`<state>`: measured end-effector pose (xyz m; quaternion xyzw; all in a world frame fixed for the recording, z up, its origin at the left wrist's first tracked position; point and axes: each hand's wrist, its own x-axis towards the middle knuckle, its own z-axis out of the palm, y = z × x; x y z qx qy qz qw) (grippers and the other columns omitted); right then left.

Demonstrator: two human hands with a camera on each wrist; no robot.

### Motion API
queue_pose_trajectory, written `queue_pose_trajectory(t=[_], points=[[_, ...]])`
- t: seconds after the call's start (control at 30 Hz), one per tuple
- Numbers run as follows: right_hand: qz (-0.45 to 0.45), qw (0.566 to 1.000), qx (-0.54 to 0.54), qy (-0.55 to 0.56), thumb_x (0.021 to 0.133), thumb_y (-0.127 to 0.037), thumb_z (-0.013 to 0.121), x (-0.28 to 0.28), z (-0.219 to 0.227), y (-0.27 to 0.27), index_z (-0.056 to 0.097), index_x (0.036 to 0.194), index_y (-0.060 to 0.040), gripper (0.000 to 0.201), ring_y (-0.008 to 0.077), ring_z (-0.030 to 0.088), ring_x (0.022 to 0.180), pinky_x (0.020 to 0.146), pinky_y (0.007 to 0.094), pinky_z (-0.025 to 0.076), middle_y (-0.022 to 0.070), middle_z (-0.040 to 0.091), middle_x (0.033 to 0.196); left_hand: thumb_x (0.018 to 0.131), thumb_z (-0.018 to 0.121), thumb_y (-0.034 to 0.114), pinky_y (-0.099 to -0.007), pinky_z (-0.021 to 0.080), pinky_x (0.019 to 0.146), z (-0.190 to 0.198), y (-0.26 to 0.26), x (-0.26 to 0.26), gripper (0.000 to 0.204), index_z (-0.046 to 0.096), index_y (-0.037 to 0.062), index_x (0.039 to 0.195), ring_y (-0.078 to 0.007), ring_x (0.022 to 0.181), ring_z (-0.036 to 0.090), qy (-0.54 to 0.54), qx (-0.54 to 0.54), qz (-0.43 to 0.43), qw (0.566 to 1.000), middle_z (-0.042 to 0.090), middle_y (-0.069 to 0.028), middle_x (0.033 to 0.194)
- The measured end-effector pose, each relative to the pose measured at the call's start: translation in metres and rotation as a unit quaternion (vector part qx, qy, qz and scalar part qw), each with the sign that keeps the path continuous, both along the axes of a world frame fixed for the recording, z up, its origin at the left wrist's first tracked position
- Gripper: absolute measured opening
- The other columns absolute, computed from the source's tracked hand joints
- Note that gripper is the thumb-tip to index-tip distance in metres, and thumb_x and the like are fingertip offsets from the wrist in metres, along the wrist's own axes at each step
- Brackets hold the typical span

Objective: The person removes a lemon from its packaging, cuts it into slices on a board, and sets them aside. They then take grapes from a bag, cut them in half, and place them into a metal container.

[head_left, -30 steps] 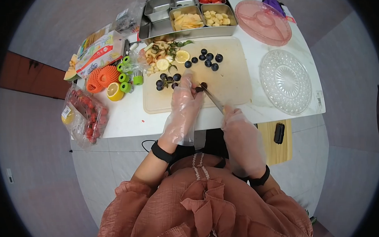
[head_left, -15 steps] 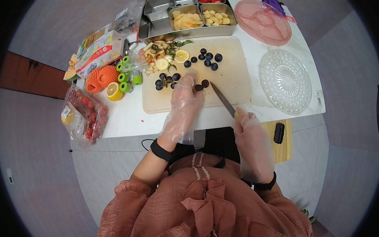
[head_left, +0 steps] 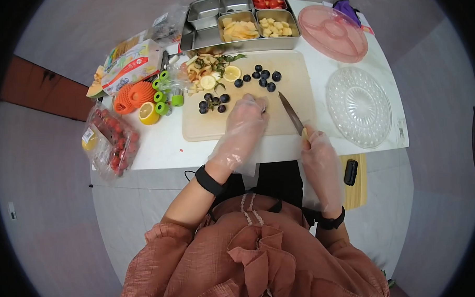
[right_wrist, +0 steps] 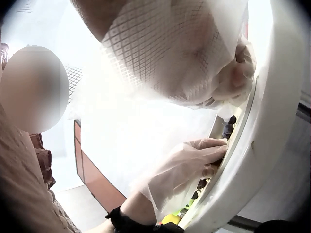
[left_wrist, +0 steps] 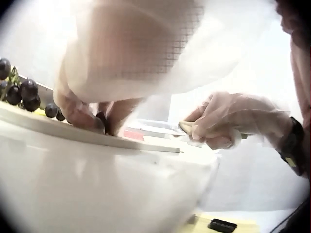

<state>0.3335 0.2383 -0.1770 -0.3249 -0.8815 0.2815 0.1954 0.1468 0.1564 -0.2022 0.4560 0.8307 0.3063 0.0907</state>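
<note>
In the head view the gloved left hand (head_left: 244,128) is over the cutting board (head_left: 293,102), fingers bent down. Between its fingers in the left wrist view is a dark grape piece (left_wrist: 101,116), pinched close to the board. The gloved right hand (head_left: 321,166) grips a knife (head_left: 290,113) by its handle, blade pointing up and left, apart from the left hand. Whole dark grapes (head_left: 271,86) lie loose at the board's upper middle; others (head_left: 224,98) lie by a stem to the left of the left hand.
Lemon slices (head_left: 232,73) and peelings lie at the board's upper left. Behind stands a metal tray (head_left: 207,42) with cut fruit in compartments. A clear plate (head_left: 359,107) and a pink dish (head_left: 334,32) are on the right; a bag of red fruit (head_left: 114,139) lies left.
The knife has drawn back from the grape pieces, to the right. The left hand has moved right over the cut pieces, now hidden in the head view. The head view has shifted slightly.
</note>
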Motion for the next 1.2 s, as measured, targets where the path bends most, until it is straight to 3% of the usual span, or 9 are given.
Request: queue_pose_trajectory(t=[0.33, 0.5, 0.63, 0.87, 0.97, 1.0, 1.03, 1.07, 1.2], points=[[0.013, 0.999, 0.026, 0.02, 0.097, -0.01, 0.053, -0.006, -0.015, 0.009, 0.061, 0.115, -0.0041, 0.021, 0.0403, 0.064, 0.083, 0.071, 0.0488, 0.051, 0.0212, 0.061, 0.089, 0.084, 0.067, 0.01, -0.0403, 0.051, 0.087, 0.019, -0.009, -0.017, 0.028, 0.07, 0.0017, 0.111, -0.0372, 0.1, 0.063, -0.091, 0.01, 0.023, 0.996, 0.063, -0.022, 0.106], [0.025, 1.0, -0.001, -0.013, 0.098, -0.012, 0.052, -0.011, -0.008, 0.012, 0.06, 0.118, -0.0025, 0.023, 0.0425, 0.064, 0.086, 0.073, 0.0507, 0.051, 0.024, 0.062, 0.092, 0.085, 0.073, 0.011, -0.0289, 0.052, 0.068, 0.07, -0.017, -0.052, 0.024, 0.071, -0.0011, 0.106, -0.0141, 0.075, 0.064, -0.367, 0.088, -0.003, 0.926, 0.07, -0.0069, 0.091], [0.027, 0.999, -0.022, -0.01, 0.099, -0.013, 0.051, -0.017, -0.013, 0.019, 0.059, 0.119, -0.0016, 0.025, 0.044, 0.063, 0.088, 0.074, 0.0523, 0.051, 0.0246, 0.063, 0.095, 0.087, 0.073, 0.012, -0.0247, 0.052, 0.072, 0.134, 0.021, -0.117, 0.02, 0.072, 0.0027, 0.105, -0.0106, 0.079, 0.064, -0.273, 0.058, 0.015, 0.96, 0.071, -0.0029, 0.095], [-0.009, 0.992, -0.121, -0.016, 0.097, -0.011, 0.051, -0.007, -0.006, 0.024, 0.059, 0.127, 0.0011, 0.034, 0.046, 0.062, 0.1, 0.085, 0.0499, 0.05, 0.0286, 0.063, 0.108, 0.087, 0.073, 0.008, -0.0225, 0.05, 0.068, 0.106, 0.111, -0.252, 0.015, 0.071, 0.0027, 0.101, -0.0095, 0.081, 0.062, -0.277, 0.041, 0.069, 0.958, 0.067, -0.003, 0.096], [-0.034, 0.982, -0.181, -0.041, 0.096, -0.011, 0.052, -0.008, -0.003, 0.027, 0.059, 0.131, 0.0036, 0.039, 0.0456, 0.061, 0.108, 0.093, 0.0458, 0.049, 0.0289, 0.063, 0.118, 0.086, 0.073, 0.005, -0.0216, 0.049, 0.067, 0.044, 0.15, -0.351, 0.011, 0.07, 0.0014, 0.096, -0.01, 0.077, 0.06, -0.149, 0.032, -0.087, 0.985, 0.066, -0.0021, 0.091], [-0.037, 0.979, -0.197, -0.032, 0.096, -0.012, 0.052, -0.008, -0.005, 0.028, 0.059, 0.131, 0.0038, 0.039, 0.0455, 0.061, 0.108, 0.093, 0.0455, 0.049, 0.0287, 0.064, 0.117, 0.083, 0.071, 0.009, -0.0289, 0.053, 0.069, 0.026, 0.167, -0.38, 0.01, 0.069, 0.0051, 0.093, -0.0172, 0.083, 0.064, 0.071, -0.028, -0.172, 0.982, 0.066, -0.0053, 0.09], [-0.038, 0.976, -0.213, -0.023, 0.096, -0.013, 0.053, -0.008, -0.008, 0.028, 0.059, 0.131, 0.0039, 0.039, 0.0454, 0.061, 0.108, 0.093, 0.0451, 0.049, 0.0285, 0.064, 0.117, 0.081, 0.07, 0.014, -0.0362, 0.056, 0.072, 0.019, 0.182, -0.396, 0.01, 0.067, 0.0089, 0.089, -0.0244, 0.088, 0.068, 0.289, -0.084, -0.245, 0.922, 0.067, -0.0084, 0.089], [-0.028, 0.987, -0.159, 0.025, 0.095, -0.013, 0.054, -0.007, -0.017, 0.027, 0.059, 0.128, 0.0022, 0.037, 0.0485, 0.063, 0.092, 0.081, 0.0535, 0.05, 0.03, 0.064, 0.103, 0.082, 0.068, 0.019, -0.0408, 0.056, 0.079, 0.027, 0.192, -0.385, 0.011, 0.071, 0.0122, 0.091, -0.031, 0.099, 0.066, 0.33, -0.185, -0.193, 0.905, 0.07, -0.0087, 0.098], [-0.055, 0.978, -0.199, 0.006, 0.094, -0.014, 0.055, -0.009, -0.018, 0.029, 0.057, 0.132, 0.0011, 0.041, 0.0475, 0.062, 0.095, 0.085, 0.0515, 0.049, 0.0289, 0.064, 0.105, 0.081, 0.069, 0.021, -0.0412, 0.056, 0.079, 0.027, 0.197, -0.39, 0.016, 0.074, 0.0153, 0.095, -0.0321, 0.098, 0.067, 0.38, -0.074, -0.278, 0.879, 0.071, -0.0104, 0.101]])
